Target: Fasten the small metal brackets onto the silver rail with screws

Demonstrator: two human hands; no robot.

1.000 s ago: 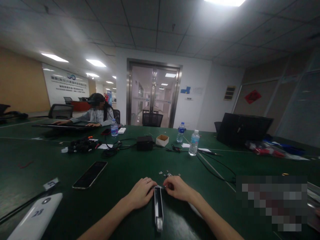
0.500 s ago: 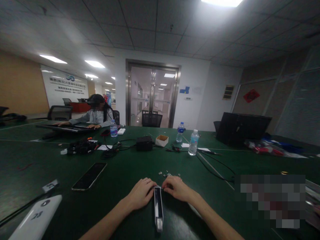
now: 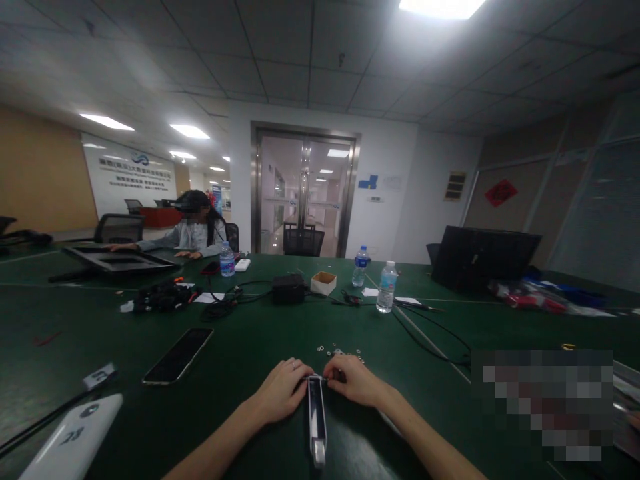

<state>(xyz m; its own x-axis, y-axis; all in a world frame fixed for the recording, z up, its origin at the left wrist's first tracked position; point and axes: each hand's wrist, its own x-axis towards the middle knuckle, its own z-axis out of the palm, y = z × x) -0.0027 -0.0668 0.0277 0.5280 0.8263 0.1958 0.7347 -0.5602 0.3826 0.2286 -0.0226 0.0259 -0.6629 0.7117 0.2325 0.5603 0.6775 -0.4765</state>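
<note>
A long, narrow, pale frame (image 3: 323,410) with a dark hollow inside lies lengthwise on the green table, a shiny metal piece (image 3: 319,453) at its near end. My left hand (image 3: 283,392) is closed at the left side of the frame's far end, fingertips together. From the other side, my right hand (image 3: 353,379) pinches at the same far end. Something thin and dark shows across that end between the fingertips, too small to name. Just beyond my right hand lie several small metal rings (image 3: 321,349), like washers or nuts, partly hidden by the fingers.
To the left lie a phone (image 3: 179,357) and a white device marked 28 (image 3: 75,437). Farther back stand a small open box (image 3: 324,283), a black adapter (image 3: 289,289), cables and water bottles (image 3: 387,287). A person (image 3: 195,223) sits across the table at a tilted black panel (image 3: 120,260).
Both my hands stay at the frame's far end with almost no movement. Across the table, the person's black panel now tilts up more, showing its face.
</note>
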